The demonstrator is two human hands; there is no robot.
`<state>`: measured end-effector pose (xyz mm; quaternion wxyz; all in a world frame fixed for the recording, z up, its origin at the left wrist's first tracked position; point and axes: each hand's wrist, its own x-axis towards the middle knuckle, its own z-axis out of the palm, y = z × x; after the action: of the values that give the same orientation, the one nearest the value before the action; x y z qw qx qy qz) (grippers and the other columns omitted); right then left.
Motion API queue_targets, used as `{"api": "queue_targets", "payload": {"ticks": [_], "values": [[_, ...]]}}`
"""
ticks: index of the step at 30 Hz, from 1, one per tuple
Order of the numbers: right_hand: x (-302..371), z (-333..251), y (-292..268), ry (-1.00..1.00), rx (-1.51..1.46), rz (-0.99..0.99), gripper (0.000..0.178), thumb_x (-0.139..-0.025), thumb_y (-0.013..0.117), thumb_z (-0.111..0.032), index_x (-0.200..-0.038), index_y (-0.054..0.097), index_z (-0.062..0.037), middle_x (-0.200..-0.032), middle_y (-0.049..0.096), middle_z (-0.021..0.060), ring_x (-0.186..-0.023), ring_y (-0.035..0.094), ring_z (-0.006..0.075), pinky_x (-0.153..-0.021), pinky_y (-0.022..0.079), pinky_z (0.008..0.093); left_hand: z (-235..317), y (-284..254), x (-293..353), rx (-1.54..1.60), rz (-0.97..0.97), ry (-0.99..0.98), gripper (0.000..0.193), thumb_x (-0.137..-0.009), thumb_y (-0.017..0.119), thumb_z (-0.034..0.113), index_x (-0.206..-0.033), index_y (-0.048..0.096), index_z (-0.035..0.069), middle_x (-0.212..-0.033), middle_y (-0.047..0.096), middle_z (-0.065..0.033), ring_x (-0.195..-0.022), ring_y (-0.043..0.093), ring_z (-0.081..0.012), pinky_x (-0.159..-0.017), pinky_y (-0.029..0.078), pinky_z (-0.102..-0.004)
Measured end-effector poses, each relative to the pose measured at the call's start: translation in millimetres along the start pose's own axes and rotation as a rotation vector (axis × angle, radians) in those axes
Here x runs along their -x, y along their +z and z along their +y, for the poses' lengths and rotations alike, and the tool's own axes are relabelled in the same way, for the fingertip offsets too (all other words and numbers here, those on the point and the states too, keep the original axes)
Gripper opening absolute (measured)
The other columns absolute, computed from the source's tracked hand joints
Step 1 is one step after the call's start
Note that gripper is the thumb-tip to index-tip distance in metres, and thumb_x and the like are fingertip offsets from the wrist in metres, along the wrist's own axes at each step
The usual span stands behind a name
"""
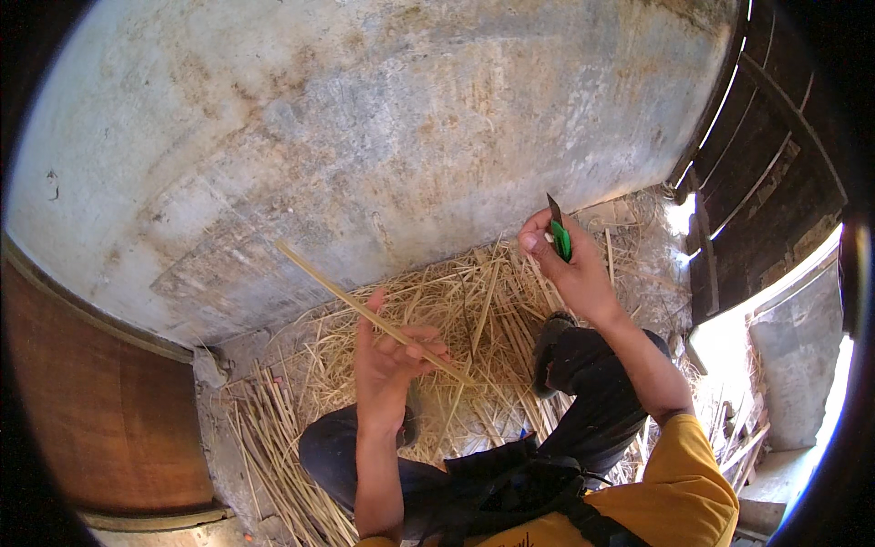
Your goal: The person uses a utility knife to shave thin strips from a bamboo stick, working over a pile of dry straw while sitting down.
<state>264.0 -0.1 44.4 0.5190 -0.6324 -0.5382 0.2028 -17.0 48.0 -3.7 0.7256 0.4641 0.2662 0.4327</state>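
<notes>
My left hand [387, 360] pinches a long thin pale strip of cane [346, 296] that slants up to the left, its lower end reaching past my fingers. My right hand [565, 269] is raised further right and grips a knife with a green handle [560, 239], its dark blade pointing up. The two hands are apart, and the blade does not touch the strip. Under both hands lies a heap of straw-coloured shavings and splints [474, 301]. My legs in dark trousers [583, 401] are folded below, with a dark shoe [550, 351] resting on the heap.
A stained grey plaster wall [365, 118] rises right behind the heap. A bundle of cut pale sticks [273, 438] lies on the floor at the left, beside a reddish-brown curved surface [100, 401]. A dark slatted wooden door [766, 173] stands at the right, bright daylight beyond.
</notes>
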Motion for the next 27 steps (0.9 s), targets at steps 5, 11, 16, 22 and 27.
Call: {"api": "queue_targets", "payload": {"ticks": [5,11,16,22,27], "values": [[2.0,-2.6,3.5,-0.28,0.35,0.004,0.043,-0.094,0.075,-0.029,-0.129,0.061,-0.0078,-0.115,0.069,0.0188,-0.106,0.069,0.0362,-0.093,0.052,0.0427,1.5,4.7,-0.8,0.036,0.076,0.052,0.086,-0.095,0.075,0.015,-0.161,0.02,0.015,-0.111,0.068,-0.0166,-0.095,0.074,-0.0292,-0.081,0.064,-0.0437],[18.2,-16.4,9.7,-0.352,0.047,-0.645,0.04,-0.095,0.074,-0.029,-0.127,0.064,-0.007,-0.105,0.071,0.0123,-0.095,0.071,0.0333,-0.082,0.053,0.0421,0.4,-1.6,-0.8,0.115,0.08,0.075,0.079,-0.097,0.071,0.012,-0.161,0.024,0.011,-0.112,0.067,-0.0153,-0.096,0.073,-0.0271,-0.082,0.065,-0.0415],[26.4,-31.2,17.2,-0.401,0.057,-0.81,0.031,-0.098,0.068,-0.035,-0.118,0.067,-0.0111,-0.105,0.071,0.0088,-0.091,0.07,0.0325,-0.073,0.054,0.0439,2.9,-5.1,0.3,0.186,0.06,0.064,0.079,-0.098,0.068,0.007,-0.161,0.02,0.002,-0.113,0.067,-0.0142,-0.094,0.074,-0.0242,-0.082,0.066,-0.0386],[29.7,-27.7,21.8,-0.48,0.07,-0.77,0.031,-0.097,0.069,-0.036,-0.115,0.067,-0.0107,-0.104,0.07,0.0086,-0.088,0.07,0.0329,-0.072,0.054,0.044,6.0,-1.6,0.6,0.228,0.052,0.057,0.08,-0.097,0.07,0.008,-0.16,0.021,0.001,-0.113,0.067,-0.0125,-0.094,0.072,-0.0215,-0.084,0.066,-0.0363],[29.7,-24.9,22.0,-0.476,0.075,-0.783,0.032,-0.097,0.068,-0.037,-0.115,0.067,-0.0102,-0.104,0.071,0.0092,-0.09,0.07,0.033,-0.073,0.054,0.0449,4.4,-0.8,-0.3,0.219,0.05,0.047,0.08,-0.096,0.07,0.008,-0.16,0.022,0.001,-0.112,0.066,-0.0118,-0.092,0.071,-0.02,-0.083,0.066,-0.0351]]}}
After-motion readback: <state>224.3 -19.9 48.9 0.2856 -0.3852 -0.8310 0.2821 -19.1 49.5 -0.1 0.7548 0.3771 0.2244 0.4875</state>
